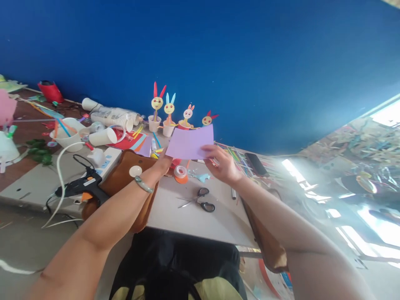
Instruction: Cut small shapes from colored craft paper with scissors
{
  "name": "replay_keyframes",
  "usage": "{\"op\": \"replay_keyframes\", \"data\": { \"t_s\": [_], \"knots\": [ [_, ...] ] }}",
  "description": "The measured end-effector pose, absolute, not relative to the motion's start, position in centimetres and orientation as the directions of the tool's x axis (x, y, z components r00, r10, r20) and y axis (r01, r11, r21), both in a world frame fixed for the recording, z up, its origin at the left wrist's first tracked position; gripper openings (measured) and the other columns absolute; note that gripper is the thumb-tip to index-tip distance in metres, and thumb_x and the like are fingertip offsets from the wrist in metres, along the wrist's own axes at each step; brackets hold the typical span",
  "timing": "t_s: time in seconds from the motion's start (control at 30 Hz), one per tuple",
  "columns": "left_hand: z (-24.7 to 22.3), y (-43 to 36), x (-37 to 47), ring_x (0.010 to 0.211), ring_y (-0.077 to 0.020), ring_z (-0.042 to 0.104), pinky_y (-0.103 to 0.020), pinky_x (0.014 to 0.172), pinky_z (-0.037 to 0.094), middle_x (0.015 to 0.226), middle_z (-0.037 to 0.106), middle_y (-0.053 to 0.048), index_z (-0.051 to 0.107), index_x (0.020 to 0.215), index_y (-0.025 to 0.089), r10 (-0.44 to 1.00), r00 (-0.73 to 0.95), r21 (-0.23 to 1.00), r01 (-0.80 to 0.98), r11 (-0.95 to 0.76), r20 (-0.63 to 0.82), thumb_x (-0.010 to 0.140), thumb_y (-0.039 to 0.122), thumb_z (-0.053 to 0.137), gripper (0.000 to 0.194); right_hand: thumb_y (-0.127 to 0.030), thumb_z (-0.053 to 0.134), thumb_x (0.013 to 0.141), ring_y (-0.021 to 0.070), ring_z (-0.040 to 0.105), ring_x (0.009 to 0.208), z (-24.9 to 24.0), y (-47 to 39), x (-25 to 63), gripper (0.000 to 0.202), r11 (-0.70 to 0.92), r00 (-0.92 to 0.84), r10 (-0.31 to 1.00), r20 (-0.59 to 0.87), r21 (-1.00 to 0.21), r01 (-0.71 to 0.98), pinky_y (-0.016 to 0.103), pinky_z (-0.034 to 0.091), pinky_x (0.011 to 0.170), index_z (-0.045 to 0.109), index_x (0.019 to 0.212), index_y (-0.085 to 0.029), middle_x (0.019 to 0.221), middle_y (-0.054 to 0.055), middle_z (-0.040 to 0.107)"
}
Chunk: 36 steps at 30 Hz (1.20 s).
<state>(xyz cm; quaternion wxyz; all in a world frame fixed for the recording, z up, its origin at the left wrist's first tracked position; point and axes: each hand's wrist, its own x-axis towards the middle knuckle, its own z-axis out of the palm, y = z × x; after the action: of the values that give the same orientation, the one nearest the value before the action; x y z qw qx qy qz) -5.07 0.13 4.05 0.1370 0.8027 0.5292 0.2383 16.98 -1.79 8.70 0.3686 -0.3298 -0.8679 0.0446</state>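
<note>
Two hands, left [163, 165] and right [220, 163], pinch a purple sheet [190, 143] by opposite edges above the scissors [203, 200]; likely light and easily creased, it suits gentle edge holds.

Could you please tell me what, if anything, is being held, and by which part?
The purple paper: the left hand has it at the lower left corner, the right hand at the right edge, low down.
</note>
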Motion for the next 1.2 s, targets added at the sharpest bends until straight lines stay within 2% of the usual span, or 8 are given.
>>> {"op": "replay_keyframes", "data": {
  "t_s": [0.13,0.2,0.27,0.47,0.63,0.8,1.03,1.2],
  "knots": [
    [4.0,0.0,-5.5,0.082,-0.0204,0.071,-0.032,0.077,0.058,0.072,0.074,-0.005,0.072,0.096,0.013,0.928,0.281,0.836,0.425,-0.348,0.243,0.099,0.037,0.046,0.035,-0.024,0.058,0.085,0.0262,0.069,0.112,5.0,-4.5,21.0,0.006,0.763,-0.563,0.632,0.532,-0.301,0.572,0.047,0.058,0.092,0.062,0.087,-0.028,0.126,0.014,0.069],
    [3.3,0.1,-5.4,0.080,-0.0226,0.071,-0.036,0.076,0.057,0.083,0.075,-0.007,0.070,0.106,0.013,0.940,0.321,0.991,0.033,-0.131,0.113,0.093,0.046,0.054,0.039,-0.023,0.059,0.084,0.0264,0.068,0.115,3.5,-5.3,22.0,0.006,0.754,-0.577,0.650,0.494,-0.327,0.569,0.048,0.057,0.096,0.063,0.085,-0.028,0.127,0.014,0.068],
    [2.6,0.2,-5.3,0.077,-0.0218,0.069,-0.036,0.074,0.056,0.079,0.074,-0.004,0.072,0.101,0.018,0.923,0.383,0.990,-0.108,0.090,-0.042,0.079,0.041,0.070,0.031,-0.024,0.059,0.083,0.0266,0.067,0.116,2.5,-5.8,22.4,0.007,0.733,-0.562,0.678,0.473,-0.375,0.568,0.048,0.057,0.097,0.064,0.087,-0.028,0.130,0.014,0.067],
    [2.8,-0.5,-4.7,0.071,-0.0181,0.064,-0.029,0.066,0.051,0.075,0.071,-0.002,0.073,0.083,0.017,0.947,0.321,0.995,-0.078,0.057,-0.029,0.070,0.035,0.073,0.022,-0.035,0.049,0.091,0.0294,0.061,0.126,0.7,-5.5,22.2,0.029,0.555,-0.162,0.823,0.545,-0.711,0.432,0.053,0.052,0.104,0.066,0.113,-0.026,0.140,0.014,0.060],
    [3.8,-1.3,-4.5,0.060,-0.0160,0.058,-0.027,0.056,0.046,0.070,0.068,-0.002,0.071,0.074,0.019,0.924,0.380,0.998,0.000,0.060,-0.055,0.072,0.038,0.072,0.019,-0.056,0.051,0.090,0.0234,0.074,0.093,1.0,-4.8,22.1,0.058,0.178,-0.003,0.984,0.178,-0.978,0.105,0.042,0.062,0.082,0.049,0.140,-0.025,0.126,0.014,0.068],
    [3.0,-1.1,-4.5,0.056,-0.0130,0.052,-0.024,0.053,0.039,0.064,0.062,0.000,0.067,0.073,0.018,0.898,0.439,0.998,0.065,0.012,-0.040,0.075,0.041,0.071,0.023,-0.048,0.080,0.070,0.0231,0.072,0.078,1.3,-5.2,22.1,0.045,-0.104,-0.285,0.953,-0.103,-0.994,0.013,0.036,0.059,0.071,0.072,0.107,-0.023,0.089,0.006,0.076],
    [2.8,-0.5,-4.5,0.046,-0.0072,0.037,-0.020,0.044,0.025,0.047,0.045,0.006,0.046,0.057,0.018,0.906,0.422,0.983,0.173,-0.065,-0.015,0.070,0.038,0.075,0.037,-0.046,0.079,0.073,0.0169,0.064,0.062,0.4,-5.0,22.4,0.029,-0.167,-0.192,0.969,-0.158,-0.985,-0.032,0.030,0.052,0.061,0.075,0.083,-0.019,0.071,0.002,0.071],
    [2.9,-0.6,-4.4,0.061,-0.0137,0.059,-0.023,0.057,0.046,0.062,0.063,0.001,0.063,0.074,0.015,0.866,0.499,0.998,0.054,0.008,-0.034,0.069,0.035,0.078,0.026,-0.039,0.080,0.070,0.0146,0.063,0.062,0.2,-4.7,22.4,0.030,-0.183,-0.213,0.966,-0.145,-0.968,-0.173,0.028,0.050,0.062,0.075,0.093,-0.021,0.074,0.000,0.071]
  ]
}}
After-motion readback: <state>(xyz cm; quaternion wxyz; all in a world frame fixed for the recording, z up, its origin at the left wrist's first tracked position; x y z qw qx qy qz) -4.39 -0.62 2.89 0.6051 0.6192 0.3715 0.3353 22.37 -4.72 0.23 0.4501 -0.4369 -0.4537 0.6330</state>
